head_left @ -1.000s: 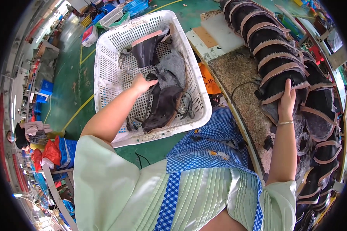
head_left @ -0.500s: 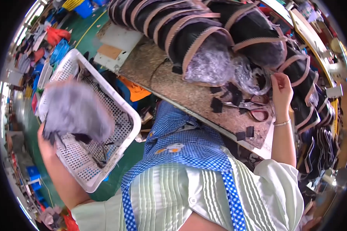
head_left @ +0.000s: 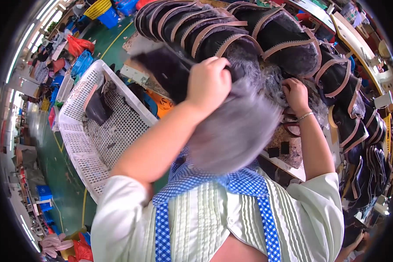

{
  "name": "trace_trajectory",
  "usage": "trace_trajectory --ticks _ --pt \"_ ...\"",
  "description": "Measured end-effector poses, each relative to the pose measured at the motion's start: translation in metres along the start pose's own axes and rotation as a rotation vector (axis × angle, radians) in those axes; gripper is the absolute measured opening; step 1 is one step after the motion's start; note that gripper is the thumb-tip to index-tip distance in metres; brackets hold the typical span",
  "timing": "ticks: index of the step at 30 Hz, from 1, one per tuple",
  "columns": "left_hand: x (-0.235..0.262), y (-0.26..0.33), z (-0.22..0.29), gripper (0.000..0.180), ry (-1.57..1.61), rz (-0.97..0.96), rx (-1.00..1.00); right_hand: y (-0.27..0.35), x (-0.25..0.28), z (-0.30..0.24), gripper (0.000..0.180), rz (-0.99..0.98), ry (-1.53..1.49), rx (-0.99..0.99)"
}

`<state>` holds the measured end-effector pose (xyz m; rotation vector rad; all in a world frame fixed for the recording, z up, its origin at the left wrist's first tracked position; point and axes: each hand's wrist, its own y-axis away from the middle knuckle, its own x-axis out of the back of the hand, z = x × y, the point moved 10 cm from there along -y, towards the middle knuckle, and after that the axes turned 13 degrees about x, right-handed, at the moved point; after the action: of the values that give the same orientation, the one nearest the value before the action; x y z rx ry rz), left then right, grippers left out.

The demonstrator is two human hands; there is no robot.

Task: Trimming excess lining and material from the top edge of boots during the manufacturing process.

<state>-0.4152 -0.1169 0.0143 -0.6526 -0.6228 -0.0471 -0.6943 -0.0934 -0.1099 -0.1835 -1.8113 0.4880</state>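
My left hand (head_left: 209,85) is closed on a black boot upper with grey fur lining (head_left: 238,135), held above the near edge of the worktable; the fur side is blurred by motion. My right hand (head_left: 297,94) has its fingers curled in at a shiny greyish, crinkled bundle (head_left: 273,83) on the table. What its fingertips pinch, if anything, is hidden. Just below that hand show the dark red handles of a pair of scissors (head_left: 292,127), partly covered. Small black patches (head_left: 285,147) lie nearer the table's edge.
Overlapping rows of fur-lined black uppers with tan zigzag edging (head_left: 231,41) fill the table's far side and curve down the right. On my left stands a white perforated plastic basket (head_left: 76,146) with a dark piece (head_left: 98,107) inside. Red bags (head_left: 79,46) lie beyond.
My left hand has moved from over the basket to the table with the fur-lined upper. My right hand has shifted slightly left, onto the shiny bundle.
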Motion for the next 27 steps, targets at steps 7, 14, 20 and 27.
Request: trace_trajectory --ticks 7,14,20,27 --pt "-0.104 0.046 -0.043 0.059 0.008 -0.077 -0.074 0.0 0.075 -0.012 0.029 0.282 0.144 0.079" --pt "-0.115 0.067 -0.046 0.107 -0.06 -0.406 -0.112 -0.014 -0.005 -0.168 0.019 0.176 -1.52 -0.186" --pt "-0.071 0.072 -0.074 0.053 -0.092 -0.294 -0.049 0.021 -0.082 -0.136 0.014 0.33 -1.589 -0.332" --pt "-0.015 0.138 -0.032 0.017 -0.339 -0.727 -0.27 0.024 -0.085 -0.132 0.013 0.384 -1.559 -0.388"
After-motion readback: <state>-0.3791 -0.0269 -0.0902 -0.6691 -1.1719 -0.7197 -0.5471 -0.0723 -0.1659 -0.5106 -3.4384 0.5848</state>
